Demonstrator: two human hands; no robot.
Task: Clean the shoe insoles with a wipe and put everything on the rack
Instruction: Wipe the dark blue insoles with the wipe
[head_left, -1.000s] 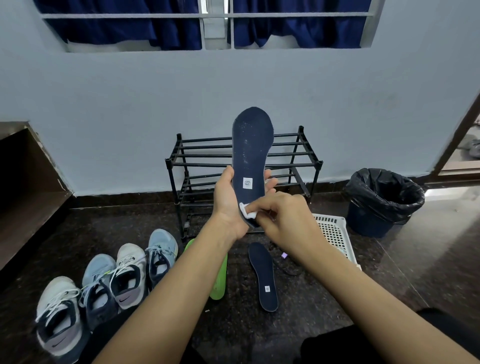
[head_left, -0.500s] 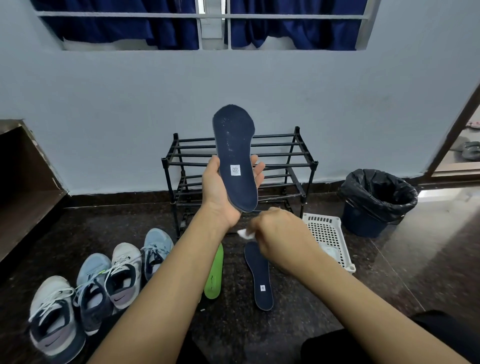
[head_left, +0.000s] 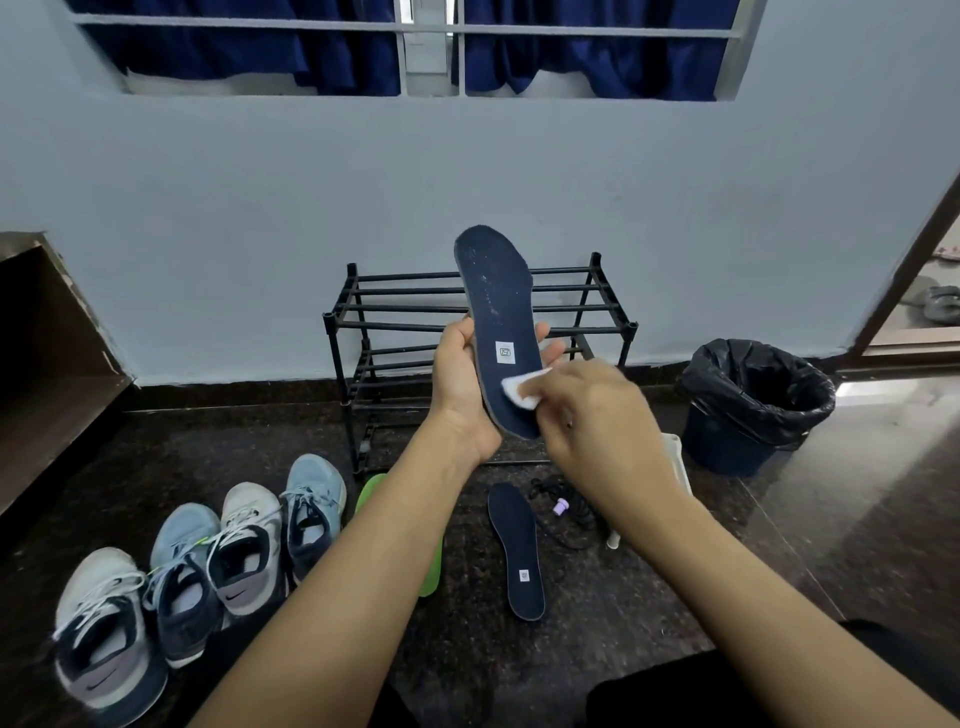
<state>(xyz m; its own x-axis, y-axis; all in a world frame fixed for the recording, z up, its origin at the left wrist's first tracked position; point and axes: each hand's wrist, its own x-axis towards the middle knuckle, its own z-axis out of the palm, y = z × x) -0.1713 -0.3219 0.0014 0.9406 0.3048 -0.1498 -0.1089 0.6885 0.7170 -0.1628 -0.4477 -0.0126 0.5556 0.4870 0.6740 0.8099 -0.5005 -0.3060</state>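
My left hand (head_left: 462, 384) grips a dark navy insole (head_left: 496, 306) by its heel end and holds it upright in front of the black wire shoe rack (head_left: 358, 317). A small white label sits on the insole's lower half. My right hand (head_left: 602, 421) pinches a white wipe (head_left: 522, 389) and presses it against the insole's heel area, just below the label. A second navy insole (head_left: 517, 551) lies flat on the dark floor below. A green insole (head_left: 371, 496) lies left of it, mostly hidden behind my left forearm.
Several sneakers (head_left: 249, 545) stand in a row on the floor at the lower left. A bin lined with a black bag (head_left: 753, 400) stands to the right of the rack. A white basket (head_left: 678, 462) and a black cord (head_left: 566, 514) lie behind my right hand.
My right hand dropped away from the insole with the wipe, then came back up onto the heel area. The left hand shifted the insole slightly and tilted its toe leftward.
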